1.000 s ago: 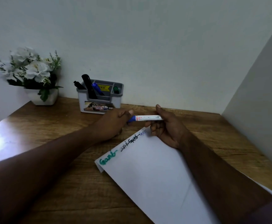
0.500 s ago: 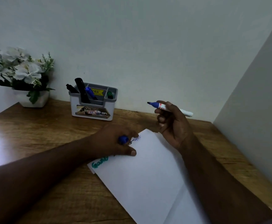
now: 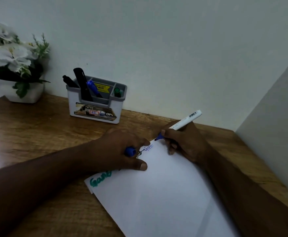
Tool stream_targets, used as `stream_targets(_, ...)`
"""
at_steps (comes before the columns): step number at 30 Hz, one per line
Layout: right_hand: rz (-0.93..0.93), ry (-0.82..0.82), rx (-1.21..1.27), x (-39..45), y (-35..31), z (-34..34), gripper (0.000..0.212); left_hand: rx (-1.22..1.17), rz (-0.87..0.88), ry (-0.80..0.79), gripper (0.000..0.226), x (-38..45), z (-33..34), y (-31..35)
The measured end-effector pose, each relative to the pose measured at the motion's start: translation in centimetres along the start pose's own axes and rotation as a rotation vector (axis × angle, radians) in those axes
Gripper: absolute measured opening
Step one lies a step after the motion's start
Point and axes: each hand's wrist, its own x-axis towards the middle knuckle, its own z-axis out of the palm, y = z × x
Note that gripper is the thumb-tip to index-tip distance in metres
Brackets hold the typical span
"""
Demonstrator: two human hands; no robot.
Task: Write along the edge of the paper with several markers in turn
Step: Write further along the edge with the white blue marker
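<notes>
Right hand (image 3: 182,142) grips white blue-tipped marker (image 3: 184,123).

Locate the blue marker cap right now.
Head view: the blue marker cap sits in the left hand, which presses the paper's top edge left of centre.
</notes>
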Motion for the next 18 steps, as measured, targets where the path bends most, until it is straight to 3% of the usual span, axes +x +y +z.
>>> stream_targets(4, -0.021, 0.009, -0.094, -0.08, 0.09, 0.12, 0.012, 0.068, 0.020, 0.008, 0.049, 0.08, -0.06, -0.04)
stream_targets(12, -0.042, -0.051, -0.257, -0.21, 0.38, -0.06, 0.011, 0.102, 0.008, -0.003, 0.044, 0.20, -0.08, 0.23)
stream_targets(18, -0.031, -0.025, -0.227, 0.01, 0.36, -0.19, 0.011, 0.070, -0.023, -0.025, 0.046, 0.03, -0.34, 0.60)
